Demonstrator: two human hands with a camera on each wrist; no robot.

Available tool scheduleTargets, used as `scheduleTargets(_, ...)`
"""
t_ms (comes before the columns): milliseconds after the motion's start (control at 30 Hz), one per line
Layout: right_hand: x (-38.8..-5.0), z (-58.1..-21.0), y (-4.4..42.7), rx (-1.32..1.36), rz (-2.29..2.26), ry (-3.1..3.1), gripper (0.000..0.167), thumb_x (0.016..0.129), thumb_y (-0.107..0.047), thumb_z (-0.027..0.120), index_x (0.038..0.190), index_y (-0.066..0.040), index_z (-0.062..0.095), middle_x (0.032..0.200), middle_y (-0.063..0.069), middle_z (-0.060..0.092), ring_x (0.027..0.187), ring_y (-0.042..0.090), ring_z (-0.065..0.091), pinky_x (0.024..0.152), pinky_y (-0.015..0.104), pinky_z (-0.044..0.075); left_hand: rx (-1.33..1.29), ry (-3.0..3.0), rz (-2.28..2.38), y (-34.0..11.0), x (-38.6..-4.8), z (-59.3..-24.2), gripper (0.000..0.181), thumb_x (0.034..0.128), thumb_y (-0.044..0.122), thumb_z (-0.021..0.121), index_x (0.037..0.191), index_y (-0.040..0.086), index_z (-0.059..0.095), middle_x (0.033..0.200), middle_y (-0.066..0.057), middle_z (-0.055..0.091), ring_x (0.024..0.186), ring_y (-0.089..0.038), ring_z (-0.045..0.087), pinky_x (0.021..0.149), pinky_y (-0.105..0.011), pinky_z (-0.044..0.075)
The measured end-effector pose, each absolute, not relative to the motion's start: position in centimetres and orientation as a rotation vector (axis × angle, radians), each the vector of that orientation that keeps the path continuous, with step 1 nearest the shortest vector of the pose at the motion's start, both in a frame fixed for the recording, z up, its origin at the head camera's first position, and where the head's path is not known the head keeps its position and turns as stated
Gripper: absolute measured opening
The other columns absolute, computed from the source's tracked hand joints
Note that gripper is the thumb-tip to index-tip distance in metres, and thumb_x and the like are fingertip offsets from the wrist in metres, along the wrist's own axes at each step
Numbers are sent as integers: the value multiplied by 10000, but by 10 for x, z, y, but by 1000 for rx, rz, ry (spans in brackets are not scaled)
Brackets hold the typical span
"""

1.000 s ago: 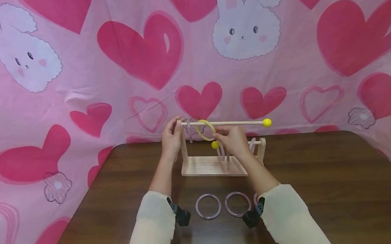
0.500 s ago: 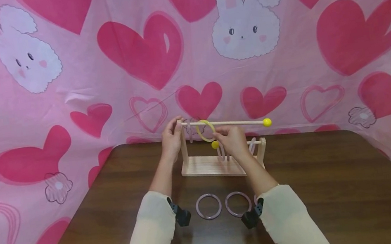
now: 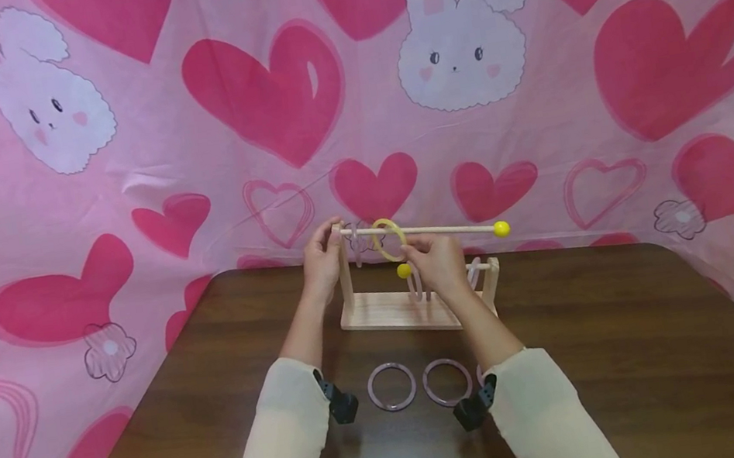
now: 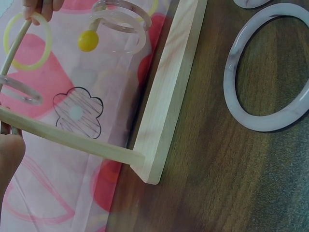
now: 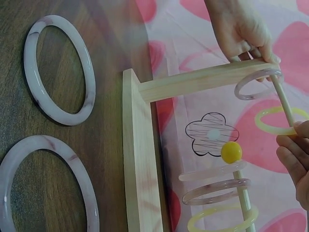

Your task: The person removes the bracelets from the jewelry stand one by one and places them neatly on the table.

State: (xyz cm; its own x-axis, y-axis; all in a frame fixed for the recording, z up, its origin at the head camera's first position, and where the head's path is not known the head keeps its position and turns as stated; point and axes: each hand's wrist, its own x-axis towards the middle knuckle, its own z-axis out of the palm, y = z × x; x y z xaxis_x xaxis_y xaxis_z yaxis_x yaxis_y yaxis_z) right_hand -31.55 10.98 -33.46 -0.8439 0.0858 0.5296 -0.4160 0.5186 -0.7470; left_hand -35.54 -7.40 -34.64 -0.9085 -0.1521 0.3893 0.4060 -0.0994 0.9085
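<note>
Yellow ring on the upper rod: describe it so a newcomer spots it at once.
A pale wooden stand sits on the dark table. Follow its upper rod to the yellow ring pinched in the person's right grip. Its colour sets it apart from the purplish ring near the post; that grip, from the other yellow ring on the lower rod.
</note>
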Motion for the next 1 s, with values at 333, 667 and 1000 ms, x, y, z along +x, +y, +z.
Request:
scheduleTargets(333,-313,-337,114,231,1289,-2206,157,810,-90,703,933,6,723,831,133,696,692,223,673,590,287,541,-266,-1825,-2035,-74,-356,-347,294,937,100,517,1202,-22,560,1182,-170,589,1025,-184,530,899,-305,444)
scheduleTargets(667,-312,-340,118,235,1264,-2116,146,787,-84,724,906,1,726,831,144,691,750,251,676,685,345,542,-285,-1793,-2040,-73,-357,-346,309,930,103,526,1204,-39,554,1194,-205,576,1062,-209,525,938,-312,415)
scheduleTargets(1000,-311,-345,123,221,1272,-2058,129,772,-60,726,890,-9,734,801,129,695,664,242,669,602,306,539,-267,-1809,-2045,-74,-355,-345,309,932,104,517,1210,-26,554,1201,-193,576,1073,-231,526,939,-325,421)
